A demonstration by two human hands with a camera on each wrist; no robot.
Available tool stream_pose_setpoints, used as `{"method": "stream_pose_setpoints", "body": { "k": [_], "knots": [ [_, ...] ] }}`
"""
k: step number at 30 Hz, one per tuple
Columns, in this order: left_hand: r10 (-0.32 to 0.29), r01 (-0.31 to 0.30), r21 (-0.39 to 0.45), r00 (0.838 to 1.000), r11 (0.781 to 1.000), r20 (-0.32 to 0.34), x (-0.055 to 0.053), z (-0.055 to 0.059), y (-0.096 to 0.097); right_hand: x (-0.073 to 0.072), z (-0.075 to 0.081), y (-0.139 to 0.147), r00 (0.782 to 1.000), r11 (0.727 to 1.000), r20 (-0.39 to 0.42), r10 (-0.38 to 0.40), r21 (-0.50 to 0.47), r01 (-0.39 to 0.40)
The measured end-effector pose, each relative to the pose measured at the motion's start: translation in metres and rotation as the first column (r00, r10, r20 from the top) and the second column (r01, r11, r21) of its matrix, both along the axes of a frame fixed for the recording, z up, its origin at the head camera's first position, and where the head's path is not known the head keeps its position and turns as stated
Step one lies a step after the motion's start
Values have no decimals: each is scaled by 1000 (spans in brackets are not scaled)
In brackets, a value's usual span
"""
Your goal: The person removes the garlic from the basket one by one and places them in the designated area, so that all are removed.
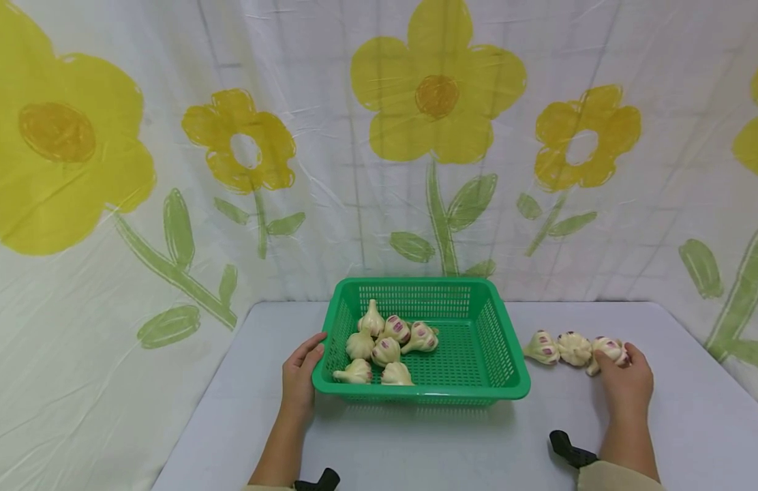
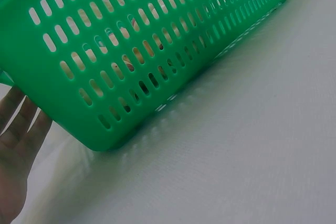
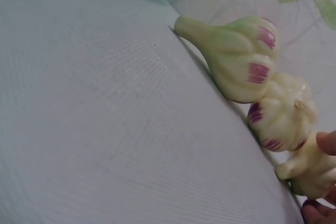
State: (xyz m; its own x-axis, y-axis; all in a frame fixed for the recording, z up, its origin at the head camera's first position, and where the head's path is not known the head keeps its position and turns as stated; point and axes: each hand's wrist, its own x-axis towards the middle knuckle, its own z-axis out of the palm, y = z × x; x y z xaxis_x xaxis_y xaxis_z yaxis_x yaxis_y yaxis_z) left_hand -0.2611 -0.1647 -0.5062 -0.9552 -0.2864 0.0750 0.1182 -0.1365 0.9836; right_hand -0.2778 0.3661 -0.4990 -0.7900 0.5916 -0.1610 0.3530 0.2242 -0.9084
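My left hand (image 1: 300,375) holds the left side of a green plastic basket (image 1: 428,392). In the left wrist view its fingers (image 2: 23,124) lie against the basket's outer wall near a corner. Several garlic bulbs (image 1: 386,351), cream with purple patches on some, are heaped in the left part of the basket. Right of the basket, three bulbs sit in a row on the table. My right hand (image 1: 627,385) grips the rightmost garlic bulb (image 1: 607,349) between thumb and fingers. Beside it are the middle bulb (image 3: 283,114) and the left bulb (image 3: 236,59), apart from the hand.
A white-covered table (image 1: 428,450) carries everything. Behind it hangs a pale curtain (image 1: 317,225) printed with yellow flowers. Black straps or mounts (image 1: 569,450) show at both wrists, by beige sleeves (image 1: 618,477).
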Motion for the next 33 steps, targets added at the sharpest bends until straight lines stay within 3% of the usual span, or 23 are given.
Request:
{"method": "stream_pose_setpoints", "body": {
  "k": [13, 22, 27, 33],
  "knots": [
    [-2, 2, 0, 1000, 1000, -2, -1, -2, -1, 2, 13, -5, 999, 998, -11, -39, 49, 39],
    [-10, 10, 17, 1000, 1000, -2, 0, -1, -1, 1, 50, -32, 996, 997, -79, -43, 61, 48],
    [-11, 11, 9, 1000, 1000, -4, 1, 0, -1, 3, 66, -56, 979, 990, -197, 56, 137, -29],
    [0, 1, 8, 1000, 1000, -23, 0, -1, 0, 4, 76, -85, 944, 958, -251, 213, 244, -151]
  ]
}}
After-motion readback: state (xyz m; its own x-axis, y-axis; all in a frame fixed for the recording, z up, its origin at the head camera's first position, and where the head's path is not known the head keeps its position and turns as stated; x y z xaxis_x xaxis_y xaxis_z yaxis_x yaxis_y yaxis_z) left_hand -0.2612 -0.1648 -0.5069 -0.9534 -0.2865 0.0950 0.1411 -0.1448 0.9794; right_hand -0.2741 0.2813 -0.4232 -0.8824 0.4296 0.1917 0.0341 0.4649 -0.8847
